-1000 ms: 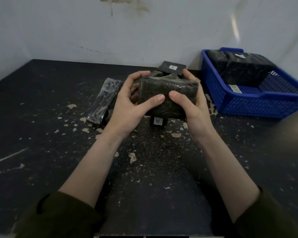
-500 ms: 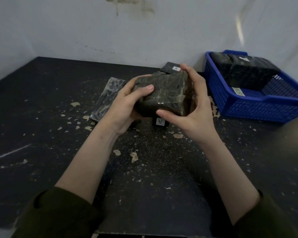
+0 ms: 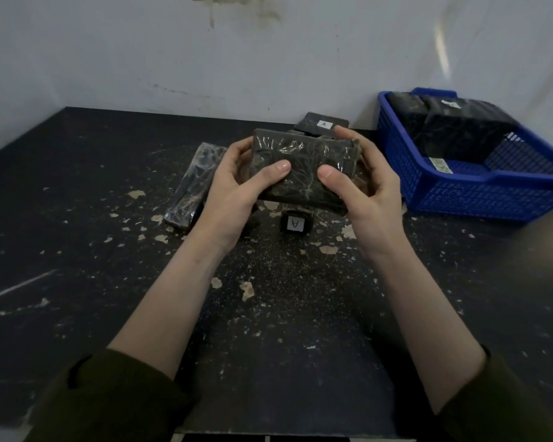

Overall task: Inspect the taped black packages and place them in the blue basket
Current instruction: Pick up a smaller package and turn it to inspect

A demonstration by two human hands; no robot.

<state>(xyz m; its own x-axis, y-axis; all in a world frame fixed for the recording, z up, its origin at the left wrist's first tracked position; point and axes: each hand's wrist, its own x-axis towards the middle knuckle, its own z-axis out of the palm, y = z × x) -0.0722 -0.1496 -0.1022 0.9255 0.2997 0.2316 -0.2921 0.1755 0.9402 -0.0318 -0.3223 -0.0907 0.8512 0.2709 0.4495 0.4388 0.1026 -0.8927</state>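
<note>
Sleeves (image 3: 109, 393): dark green, stopping short of the wrists, so both forearms are bare.
Surface (image 3: 268, 314): black, scuffed, flecked with pale chips.
Left hand (image 3: 233, 193): grips the package's left end, with the thumb flat on the top face and the fingers (image 3: 233, 151) curled round the far side.
Right hand (image 3: 371, 199): mirrors it on the right end, thumb pressing the top and fingers (image 3: 348, 135) hooked over the far edge.
Package (image 3: 304, 167): held clear of the surface between both hands. Its glossy taped face is tipped toward the person. I'd say that angle is for checking the wrap, so the inspection isn't finished.
Small pack (image 3: 296, 223): on the surface just below the held one, its white "A" label facing the person.
Long pack (image 3: 195, 183): lies flat just left of the left hand and looks to be waiting its turn.
Back pack (image 3: 321, 124): behind the hands near the wall, "A" label up. What it rests on is hidden.
Basket (image 3: 460, 199): on the surface to the right, close to the right hand.
Stacked packs (image 3: 460, 132): fill the basket's far end. The near floor is open, so I'd expect a short carry rightward.
</note>
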